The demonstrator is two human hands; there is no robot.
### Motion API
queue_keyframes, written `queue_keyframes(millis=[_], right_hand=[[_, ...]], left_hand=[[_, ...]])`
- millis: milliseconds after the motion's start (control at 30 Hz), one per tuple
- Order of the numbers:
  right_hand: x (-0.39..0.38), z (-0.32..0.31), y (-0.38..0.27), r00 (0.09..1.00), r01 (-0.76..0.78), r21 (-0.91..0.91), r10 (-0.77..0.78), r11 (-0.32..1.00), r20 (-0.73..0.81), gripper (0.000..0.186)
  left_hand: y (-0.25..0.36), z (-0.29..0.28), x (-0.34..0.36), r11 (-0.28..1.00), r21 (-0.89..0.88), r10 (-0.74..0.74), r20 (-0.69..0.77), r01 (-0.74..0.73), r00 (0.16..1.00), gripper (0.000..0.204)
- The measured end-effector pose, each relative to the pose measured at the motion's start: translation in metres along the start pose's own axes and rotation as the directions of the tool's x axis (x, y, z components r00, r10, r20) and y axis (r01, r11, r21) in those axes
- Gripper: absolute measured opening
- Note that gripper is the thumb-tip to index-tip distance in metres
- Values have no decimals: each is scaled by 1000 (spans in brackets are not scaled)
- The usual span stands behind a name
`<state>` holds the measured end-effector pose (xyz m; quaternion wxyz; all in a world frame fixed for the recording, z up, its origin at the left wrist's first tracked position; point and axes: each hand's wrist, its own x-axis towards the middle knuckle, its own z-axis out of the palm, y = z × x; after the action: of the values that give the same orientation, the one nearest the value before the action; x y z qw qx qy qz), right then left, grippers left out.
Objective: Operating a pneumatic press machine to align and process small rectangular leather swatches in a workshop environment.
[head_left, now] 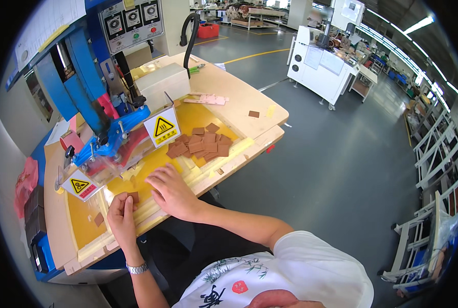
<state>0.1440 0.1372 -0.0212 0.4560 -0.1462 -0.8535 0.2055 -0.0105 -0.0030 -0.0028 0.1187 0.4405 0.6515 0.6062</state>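
My left hand [122, 214] is closed at the table's front edge, pinching a small brown rectangular piece [134, 196], perhaps leather, between thumb and fingers. Just right of it, my right hand [171, 193] hovers over the yellow work surface [88, 226], fingers extended and slightly bent, with nothing visible in them. A loose pile of similar brown pieces [204, 143] lies beyond my right hand. One single brown piece [99, 219] rests left of my left hand. Another brown piece [253, 114] sits at the table's far right.
A blue press [88, 97] with a clear guard and warning signs [162, 127] stands directly ahead of my hands. Its control panel [133, 23] is above, and a pale box [163, 84] sits behind. Rightward are a white machine [321, 66] and metal racks [434, 164].
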Motion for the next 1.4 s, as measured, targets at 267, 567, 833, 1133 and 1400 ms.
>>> queue_keyframes(millis=[267, 567, 833, 1133, 1400], right_hand=[[4, -1, -5, 996, 40, 88, -47, 995, 76, 32], [3, -5, -6, 995, 63, 13, -64, 998, 72, 36], [7, -12, -1, 995, 77, -29, -75, 997, 61, 34], [10, -6, -13, 993, 72, 24, -74, 997, 95, 35], [11, -11, -10, 998, 54, -76, -53, 996, 17, 34]], left_hand=[[4, -5, 0, 1000, 9, -10, -2, 10, 1000, 12], [10, 2, -3, 999, -34, -24, -32, 23, 999, 10], [5, 9, 4, 999, 33, 37, -41, -36, 998, 8], [6, -4, -4, 999, 54, -1, -68, 5, 998, 11], [13, 2, -1, 998, 69, 16, -58, -12, 998, 11]])
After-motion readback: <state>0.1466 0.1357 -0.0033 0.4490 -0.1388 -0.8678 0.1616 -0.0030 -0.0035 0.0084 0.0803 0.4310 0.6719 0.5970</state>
